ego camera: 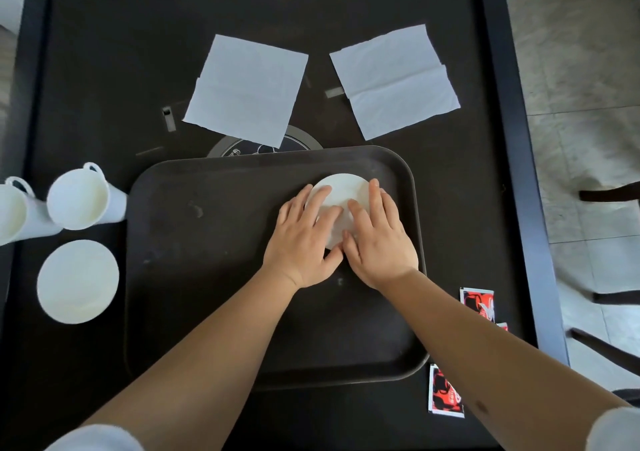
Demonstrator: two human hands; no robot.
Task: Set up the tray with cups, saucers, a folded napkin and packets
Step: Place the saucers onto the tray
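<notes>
Both your hands sit on one white saucer lying on the dark tray: your left hand covers its left half, your right hand its right half, fingers straight and spread flat, pressing rather than gripping; thumbs nearly meet at the saucer's near edge. Saucer sits in the far right part of the tray, partly hidden under your palms. Off beyond your left hand, outside the tray's left rim: a second saucer on the black table, and further out from you two white cups side by side, the outer cup cut by the frame edge. Ahead of your fingertips, past the tray's far rim: two white napkins, unfolded flat, one ahead of your left hand, the other ahead of your right. Beside your right forearm, off the tray: red-and-black packets, one near the wrist side, one nearer the elbow; a third peeks out between them, mostly hidden by your arm
</notes>
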